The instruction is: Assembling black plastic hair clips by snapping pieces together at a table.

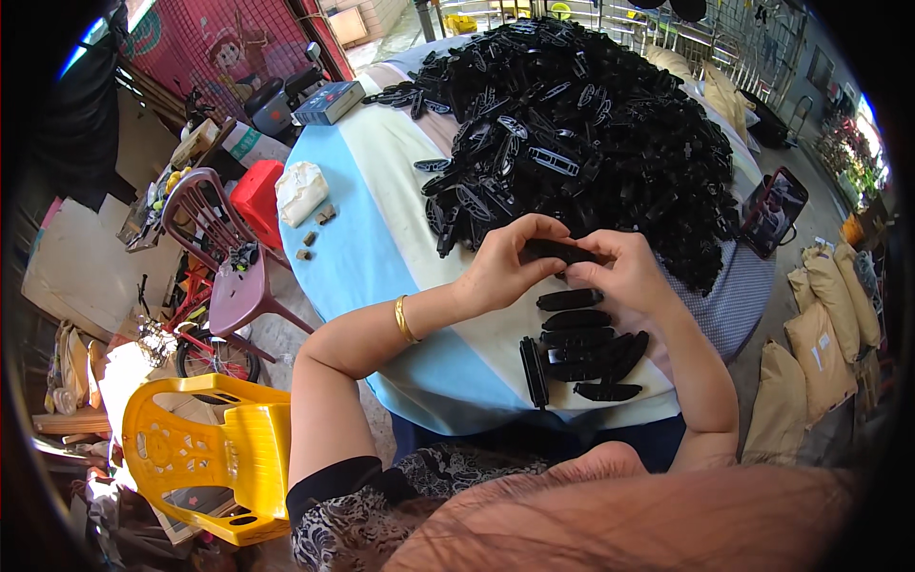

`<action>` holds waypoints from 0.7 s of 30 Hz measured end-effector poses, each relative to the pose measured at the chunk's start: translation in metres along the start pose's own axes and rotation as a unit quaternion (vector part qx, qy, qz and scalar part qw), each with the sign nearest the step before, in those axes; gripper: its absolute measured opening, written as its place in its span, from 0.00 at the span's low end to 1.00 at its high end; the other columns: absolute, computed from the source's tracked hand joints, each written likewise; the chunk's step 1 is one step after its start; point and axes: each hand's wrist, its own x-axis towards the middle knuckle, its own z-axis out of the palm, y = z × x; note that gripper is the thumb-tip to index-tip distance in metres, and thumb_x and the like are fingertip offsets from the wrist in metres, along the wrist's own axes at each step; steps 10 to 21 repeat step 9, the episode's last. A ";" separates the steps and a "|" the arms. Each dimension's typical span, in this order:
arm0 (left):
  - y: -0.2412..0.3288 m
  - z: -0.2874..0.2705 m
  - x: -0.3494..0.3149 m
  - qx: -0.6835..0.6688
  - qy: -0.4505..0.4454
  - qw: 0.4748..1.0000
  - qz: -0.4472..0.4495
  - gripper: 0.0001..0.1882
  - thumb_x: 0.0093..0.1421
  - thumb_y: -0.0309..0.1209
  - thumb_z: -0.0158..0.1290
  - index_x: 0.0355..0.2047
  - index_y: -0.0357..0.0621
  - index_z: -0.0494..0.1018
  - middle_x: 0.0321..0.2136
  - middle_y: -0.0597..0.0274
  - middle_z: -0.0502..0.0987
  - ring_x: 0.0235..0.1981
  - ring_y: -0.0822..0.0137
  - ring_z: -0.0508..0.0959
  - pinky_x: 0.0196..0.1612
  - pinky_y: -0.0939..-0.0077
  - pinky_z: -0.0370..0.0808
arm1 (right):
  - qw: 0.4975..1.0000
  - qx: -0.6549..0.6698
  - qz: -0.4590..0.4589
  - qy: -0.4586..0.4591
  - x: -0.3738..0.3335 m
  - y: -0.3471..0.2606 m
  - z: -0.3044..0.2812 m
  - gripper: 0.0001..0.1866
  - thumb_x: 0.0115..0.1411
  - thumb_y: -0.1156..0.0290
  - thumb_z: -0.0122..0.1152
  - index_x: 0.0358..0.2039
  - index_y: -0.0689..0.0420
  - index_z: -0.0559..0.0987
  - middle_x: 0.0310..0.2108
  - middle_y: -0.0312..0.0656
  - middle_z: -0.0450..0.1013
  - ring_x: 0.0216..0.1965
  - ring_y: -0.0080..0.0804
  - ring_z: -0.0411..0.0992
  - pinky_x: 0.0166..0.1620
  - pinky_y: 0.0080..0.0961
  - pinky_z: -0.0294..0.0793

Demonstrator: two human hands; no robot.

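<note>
Over the near part of the table, my left hand (pixel 510 264) and my right hand (pixel 624 271) are closed on the two ends of one long black plastic piece (pixel 564 252). Fingers cover part of it, so its exact kind cannot be made out. Just below my hands lie several similar black curved pieces (pixel 579 320), roughly in a column, with one straight black piece (pixel 534 372) standing lengthwise beside them. Beyond my hands rises a large heap of black plastic parts (pixel 610 133), some of them oval frames with openings.
A striped cloth covers the round table (pixel 381 219). On its left are a white crumpled bag (pixel 302 194), small brown bits (pixel 308 240) and a blue box (pixel 329 103). A phone (pixel 772 212) stands at the right edge. Yellow (pixel 210 448) and purple (pixel 233 276) chairs stand left; sacks (pixel 820 353) right.
</note>
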 end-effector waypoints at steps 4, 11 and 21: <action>0.000 0.012 -0.010 -0.022 -0.123 0.992 0.023 0.18 0.54 0.21 0.56 0.46 0.37 0.68 0.46 0.58 0.73 0.47 0.67 0.74 0.47 0.75 0.74 | 0.984 0.170 -0.011 0.048 0.010 0.011 -0.032 0.12 0.56 0.71 0.62 0.39 0.63 0.78 0.30 0.37 0.76 0.30 0.18 0.72 0.34 0.15 0.72; 0.005 0.015 -0.014 0.097 -0.236 0.953 0.161 0.23 0.53 0.35 0.59 0.48 0.45 0.69 0.50 0.48 0.68 0.51 0.50 0.70 0.50 0.63 0.70 | 0.956 -0.245 -0.151 0.064 0.011 0.020 -0.022 0.04 0.54 0.74 0.61 0.29 0.58 0.81 0.26 0.37 0.76 0.21 0.27 0.71 0.24 0.22 0.70; 0.005 0.015 -0.014 0.097 -0.236 0.953 0.161 0.23 0.53 0.35 0.59 0.48 0.45 0.69 0.50 0.48 0.68 0.51 0.50 0.70 0.50 0.63 0.70 | 0.956 -0.245 -0.151 0.064 0.011 0.020 -0.022 0.04 0.54 0.74 0.61 0.29 0.58 0.81 0.26 0.37 0.76 0.21 0.27 0.71 0.24 0.22 0.70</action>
